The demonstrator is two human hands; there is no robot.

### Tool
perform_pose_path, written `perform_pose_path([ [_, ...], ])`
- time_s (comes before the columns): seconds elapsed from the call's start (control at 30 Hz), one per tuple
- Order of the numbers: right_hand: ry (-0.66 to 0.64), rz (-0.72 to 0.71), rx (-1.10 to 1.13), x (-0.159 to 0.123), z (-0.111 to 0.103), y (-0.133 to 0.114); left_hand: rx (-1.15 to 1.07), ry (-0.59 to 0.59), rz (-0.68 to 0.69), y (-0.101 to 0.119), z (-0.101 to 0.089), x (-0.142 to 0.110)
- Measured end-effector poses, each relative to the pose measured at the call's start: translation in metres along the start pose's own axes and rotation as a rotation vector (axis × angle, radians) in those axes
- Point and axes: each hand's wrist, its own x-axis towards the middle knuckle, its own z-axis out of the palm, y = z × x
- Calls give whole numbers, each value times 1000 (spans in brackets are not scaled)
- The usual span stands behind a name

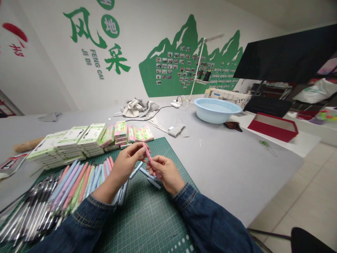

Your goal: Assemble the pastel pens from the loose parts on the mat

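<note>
Between both hands is a pink pen (147,154), held at a slant above the green cutting mat (147,221). The fingers of my left hand (131,158) pinch its upper end. Lower down, my right hand (164,170) grips the same pen, hiding part of it. Beneath the hands lie several blue pen parts (146,173) on the mat. To the left, many pastel pen barrels (76,182) in blue, purple, coral and green lie side by side. Nearer the left edge is a heap of clear pens or refills (28,211) with black parts.
Stacked white-and-green boxes (91,135) and small pink-green boxes (121,130) stand behind the mat. Further back are crumpled cloth (134,107), a light blue basin (216,114), a sewing machine (226,95) and a red box (273,130). A black cord (158,112) crosses the table.
</note>
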Motion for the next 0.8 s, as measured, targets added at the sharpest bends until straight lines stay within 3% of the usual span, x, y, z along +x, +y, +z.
perform_pose_path([
  [0.1,-64,28,9,0,3,0,-55,-6,-15,-4,-3,-1],
  [0.33,-32,25,5,-1,6,1,-59,76,-23,-5,2,0],
  [0.53,-46,29,13,-1,5,-1,-270,-71,-139,5,3,-2],
  [0.7,-38,8,-19,-1,5,-1,-184,75,-63,1,5,1],
  [0.8,-46,23,10,-1,4,0,-262,-12,-137,2,6,1],
])
